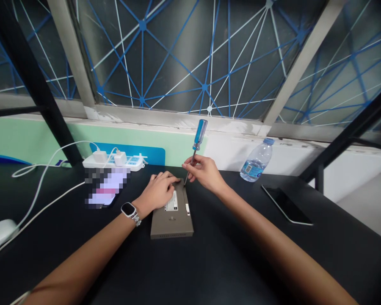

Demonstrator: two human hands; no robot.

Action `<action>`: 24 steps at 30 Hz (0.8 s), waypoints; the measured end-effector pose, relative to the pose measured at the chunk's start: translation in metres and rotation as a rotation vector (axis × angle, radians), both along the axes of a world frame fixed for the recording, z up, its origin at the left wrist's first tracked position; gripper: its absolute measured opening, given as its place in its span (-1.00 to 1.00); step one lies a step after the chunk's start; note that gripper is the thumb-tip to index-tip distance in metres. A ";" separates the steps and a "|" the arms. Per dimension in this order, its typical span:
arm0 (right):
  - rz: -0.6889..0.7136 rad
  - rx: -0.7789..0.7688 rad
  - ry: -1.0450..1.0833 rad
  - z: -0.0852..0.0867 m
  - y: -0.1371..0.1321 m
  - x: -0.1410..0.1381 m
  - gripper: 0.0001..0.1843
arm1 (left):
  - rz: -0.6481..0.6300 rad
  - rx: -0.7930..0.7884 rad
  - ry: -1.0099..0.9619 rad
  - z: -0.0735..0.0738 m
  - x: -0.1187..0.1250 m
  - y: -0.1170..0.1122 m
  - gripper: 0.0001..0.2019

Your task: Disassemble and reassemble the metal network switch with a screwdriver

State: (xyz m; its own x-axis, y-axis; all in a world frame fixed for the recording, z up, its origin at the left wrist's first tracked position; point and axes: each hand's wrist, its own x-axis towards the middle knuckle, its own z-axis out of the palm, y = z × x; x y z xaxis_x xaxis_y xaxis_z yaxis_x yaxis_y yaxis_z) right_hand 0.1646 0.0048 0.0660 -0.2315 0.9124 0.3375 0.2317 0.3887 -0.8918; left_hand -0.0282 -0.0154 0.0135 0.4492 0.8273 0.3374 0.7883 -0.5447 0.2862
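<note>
A flat grey-brown box-shaped device (165,224) lies on the black table, with a white label (175,201) on its top and a row of small slots along its near side. My left hand (160,189) rests on its upper left part, fingers stretched across the surface. A screwdriver (200,133) with a blue and clear handle stands nearly upright in my right hand (204,171), which pinches its shaft. Its tip meets the device near the far right edge; whether it sits in a screw is too small to tell.
A lit phone (109,188) lies left of the device, before a white power strip (130,162) with chargers and cables. A water bottle (257,161) stands tilted in view at the back right. Near it lies a dark phone (285,205). A white object (1,233) sits far left.
</note>
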 end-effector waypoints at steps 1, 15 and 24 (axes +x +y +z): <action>0.007 -0.024 0.053 -0.002 0.002 0.000 -0.65 | -0.001 -0.005 -0.003 0.000 0.000 0.000 -0.58; 0.252 -0.204 0.037 0.013 -0.004 0.006 -0.73 | -0.003 0.009 0.016 0.000 -0.001 0.001 -0.59; 0.055 -0.162 0.222 -0.003 0.005 -0.001 -0.52 | -0.008 -0.002 -0.004 0.000 -0.001 0.000 -0.57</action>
State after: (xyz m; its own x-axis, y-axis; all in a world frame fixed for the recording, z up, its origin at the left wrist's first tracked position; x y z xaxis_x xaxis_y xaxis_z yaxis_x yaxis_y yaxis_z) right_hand 0.1638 0.0098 0.0630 -0.2189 0.9467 0.2364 0.0057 0.2436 -0.9699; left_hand -0.0287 -0.0157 0.0132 0.4547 0.8241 0.3379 0.7827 -0.5507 0.2901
